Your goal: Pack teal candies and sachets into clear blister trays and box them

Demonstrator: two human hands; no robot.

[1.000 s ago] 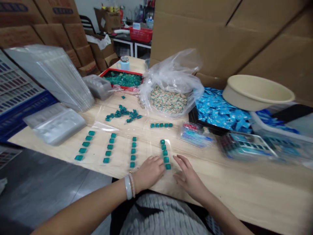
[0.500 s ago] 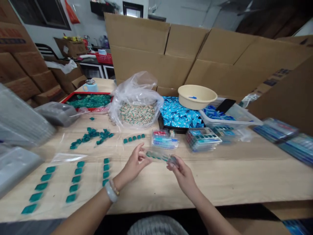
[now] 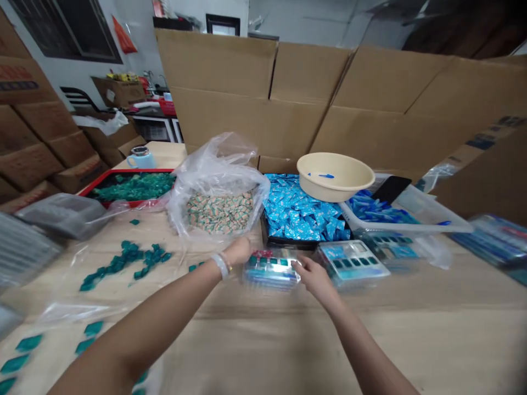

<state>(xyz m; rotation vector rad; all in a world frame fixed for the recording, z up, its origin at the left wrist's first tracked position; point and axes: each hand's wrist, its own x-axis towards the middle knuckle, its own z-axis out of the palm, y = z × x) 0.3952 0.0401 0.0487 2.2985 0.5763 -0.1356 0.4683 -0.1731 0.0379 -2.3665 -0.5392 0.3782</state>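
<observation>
A clear plastic tray (image 3: 273, 262) with a row of teal square pieces lies over a clear case (image 3: 269, 281) holding blue items, with red bits at its back. At the right end of the tray, my right hand (image 3: 315, 278) is closed, thumb and fingers pinching its edge. My left hand (image 3: 239, 252), with a pale bangle at the wrist, is at the upper left corner of the case. Its fingers are blurred and partly hidden. A few teal pieces (image 3: 196, 266) show behind my left forearm. To the right stands a stack of clear cases (image 3: 354, 263).
Behind are a bag of small printed packets (image 3: 220, 213), a black tray of blue sachets (image 3: 307, 211), a cream basin (image 3: 335, 176) and a white basket (image 3: 415, 222). Loose teal pieces (image 3: 123, 258) lie at left, near a red tray (image 3: 88, 189). Cardboard (image 3: 230, 123) walls the back.
Both hands have reached forward, carrying the clear tray from above the near table onto the case. The view has shifted, and my left hand has gone from spread fingers to the case's corner.
</observation>
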